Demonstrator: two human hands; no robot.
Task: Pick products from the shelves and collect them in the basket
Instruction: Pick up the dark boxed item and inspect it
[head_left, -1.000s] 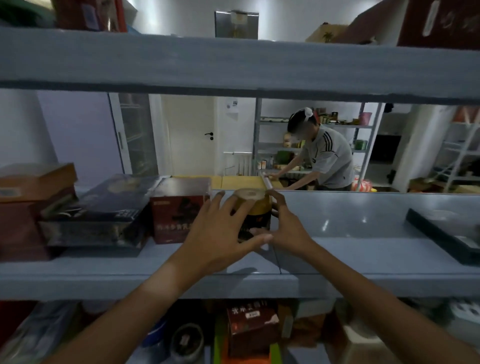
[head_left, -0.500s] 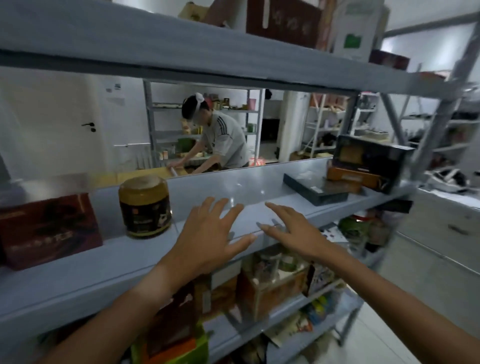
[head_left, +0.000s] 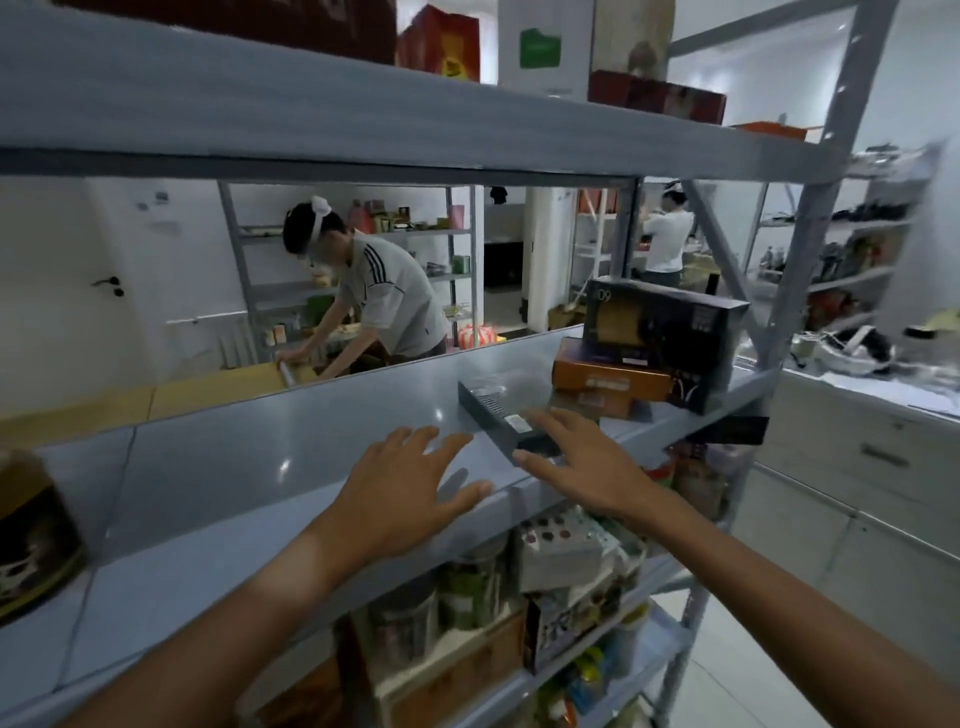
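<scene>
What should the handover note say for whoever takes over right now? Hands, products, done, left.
Left hand: open, empty, over the middle shelf.
Right hand: open, empty, fingers reaching onto the flat dark box; no grip on it yet.
Other products: jar at far left; orange box and black box stacked at right.
Done: nothing in hand.
Left: take the flat box, put it in the basket, which is out of view.

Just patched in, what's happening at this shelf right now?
A person reaches both hands over the grey metal shelf. The right hand, fingers spread, is at the near end of a flat dark rectangular box; whether it touches is unclear. The left hand is open over bare shelf. Neither holds anything. No basket is in view.
</scene>
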